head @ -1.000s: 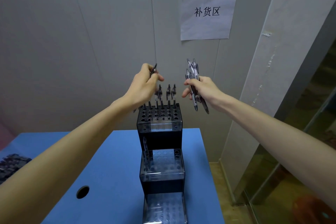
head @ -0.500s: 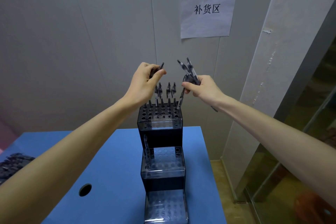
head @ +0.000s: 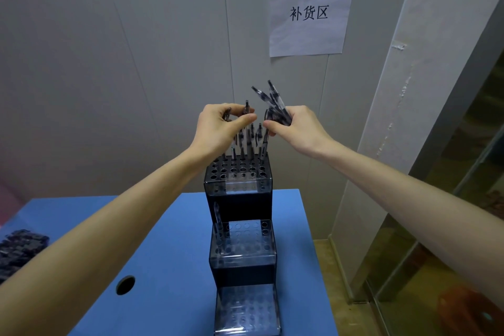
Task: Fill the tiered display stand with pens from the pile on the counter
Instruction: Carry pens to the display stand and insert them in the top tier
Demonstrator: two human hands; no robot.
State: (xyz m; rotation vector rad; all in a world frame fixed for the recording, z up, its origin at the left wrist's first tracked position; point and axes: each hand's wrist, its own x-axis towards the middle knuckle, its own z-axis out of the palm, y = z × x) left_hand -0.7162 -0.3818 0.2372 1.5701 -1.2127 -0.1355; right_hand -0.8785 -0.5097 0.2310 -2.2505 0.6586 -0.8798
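Observation:
A dark three-tiered display stand [head: 240,210] with rows of holes stands on the blue counter [head: 169,262]. Several pens [head: 249,144] stand upright in the back row of its top tier. Another pen [head: 217,222] stands at the left of the middle tier. My left hand [head: 221,128] hovers above the top tier and pinches one pen [head: 246,108] between thumb and fingers. Just to its right, my right hand [head: 297,128] grips a bundle of pens [head: 272,103] that fans upward.
A pile of dark pens [head: 19,248] lies at the counter's left edge. A round cable hole [head: 125,284] sits in the counter near the front. A paper sign [head: 309,22] hangs on the wall behind. A glass partition [head: 450,199] stands to the right.
My right hand has moved left and tipped its bundle of pens toward my left hand. The two hands now nearly touch above the top tier. My left hand stayed over the stand.

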